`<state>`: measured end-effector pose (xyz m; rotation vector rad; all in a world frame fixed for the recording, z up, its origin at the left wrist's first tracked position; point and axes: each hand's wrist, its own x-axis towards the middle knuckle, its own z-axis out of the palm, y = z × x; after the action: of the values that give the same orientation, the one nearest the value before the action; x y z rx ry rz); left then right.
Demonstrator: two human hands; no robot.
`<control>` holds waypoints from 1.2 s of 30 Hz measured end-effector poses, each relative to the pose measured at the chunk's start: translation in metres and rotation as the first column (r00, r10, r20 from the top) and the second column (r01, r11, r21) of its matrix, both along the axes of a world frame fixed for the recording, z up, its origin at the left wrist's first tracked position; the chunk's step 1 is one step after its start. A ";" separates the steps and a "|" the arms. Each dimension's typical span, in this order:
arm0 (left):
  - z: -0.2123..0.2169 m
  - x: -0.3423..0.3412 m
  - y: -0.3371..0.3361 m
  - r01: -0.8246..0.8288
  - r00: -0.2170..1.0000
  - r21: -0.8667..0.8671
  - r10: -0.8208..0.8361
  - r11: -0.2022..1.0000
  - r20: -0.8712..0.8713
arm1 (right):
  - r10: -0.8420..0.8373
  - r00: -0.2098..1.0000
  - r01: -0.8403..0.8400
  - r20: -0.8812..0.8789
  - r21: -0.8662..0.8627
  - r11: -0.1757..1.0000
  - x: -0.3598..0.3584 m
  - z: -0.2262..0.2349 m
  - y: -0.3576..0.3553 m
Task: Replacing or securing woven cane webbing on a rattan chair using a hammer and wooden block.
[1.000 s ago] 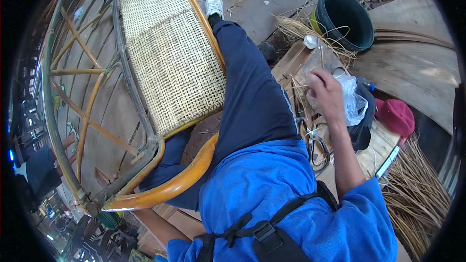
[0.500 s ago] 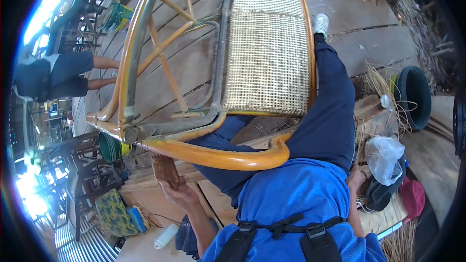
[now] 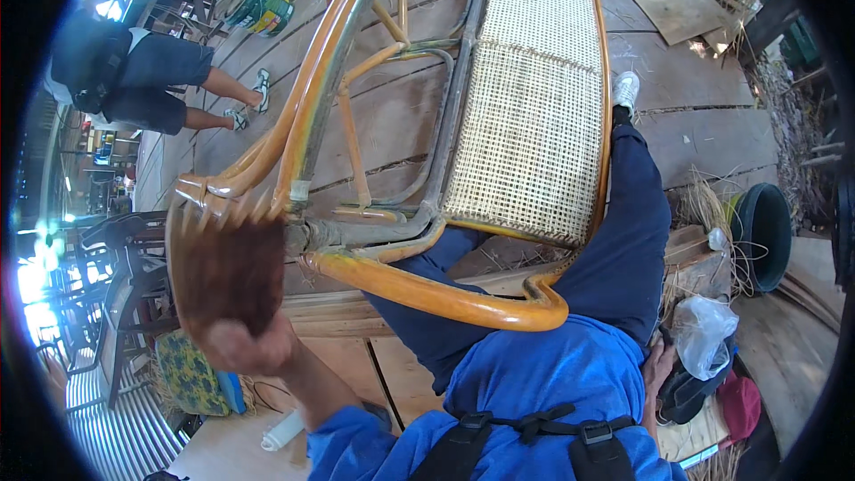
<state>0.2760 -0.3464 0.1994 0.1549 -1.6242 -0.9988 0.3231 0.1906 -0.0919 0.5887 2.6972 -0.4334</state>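
By chair arm [image 3: 436,297], L hand [image 3: 245,347] has risen w/ brown block [image 3: 232,272] in grip; can't tell R hand [image 3: 657,370].

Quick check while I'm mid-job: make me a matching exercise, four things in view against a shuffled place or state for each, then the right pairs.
1. Left hand
2. Pale woven cane panel
3. Crumpled clear plastic bag
4. Round dark green bucket

A. Loose straw-coloured strands against its side
B. Beside the right hand
C. Holding a blurred brown object
D. Edged by a glossy orange-brown rail

Pairs: 1-C; 2-D; 3-B; 4-A
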 end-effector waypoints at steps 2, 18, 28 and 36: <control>0.019 0.007 -0.007 -0.254 0.924 -0.297 0.322 0.920 0.208 | -0.082 0.948 0.015 -0.308 -0.215 0.977 -0.019 -0.013 -0.008; -0.170 0.105 0.127 -0.065 0.914 0.984 -0.386 0.165 0.125 | 0.346 0.801 0.358 0.488 -0.855 0.375 -0.131 0.106 -0.115; -0.151 -0.011 0.166 0.276 0.489 0.959 -0.868 0.065 -0.082 | 0.369 0.798 0.428 0.476 -0.879 0.210 -0.168 0.088 -0.148; -0.137 -0.019 0.179 0.181 0.770 0.983 -0.617 -0.035 -0.164 | 0.276 0.764 0.605 0.584 -0.797 0.011 -0.198 0.066 -0.134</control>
<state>0.2571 -0.1672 0.0628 0.8501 -0.8957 -2.6614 0.1246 0.0567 -0.0258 0.4379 0.9927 -1.6911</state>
